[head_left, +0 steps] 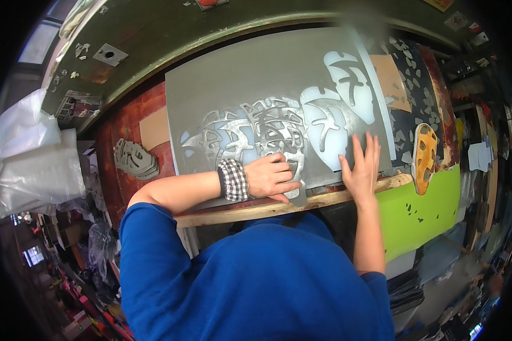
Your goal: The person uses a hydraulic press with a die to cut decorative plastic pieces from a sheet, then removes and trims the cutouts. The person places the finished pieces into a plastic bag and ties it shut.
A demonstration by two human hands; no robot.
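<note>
A large grey sheet (233, 74) lies in front of me, with sole-shaped openings cut in it that show a pale layer beneath. Several grey sole-shaped cut-outs (276, 122) with slots lie overlapped across its middle. My left hand (270, 177), a checkered band at its wrist, has bent fingers closed over the near end of these cut-outs; the fingertips partly hide the piece there. To the right, my right hand (362, 170) rests with fingers spread on the sheet, beside a sole-shaped opening (327, 128), and holds nothing.
A stack of grey cut-outs (135, 159) sits on the reddish surface at left. On the right are a yellow-orange sole-shaped die (424, 159), dark material with scattered scraps (412, 85) and a lime-green sheet (424, 210). A wooden strip (256, 212) edges the front; a green machine beam (153, 51) spans the back.
</note>
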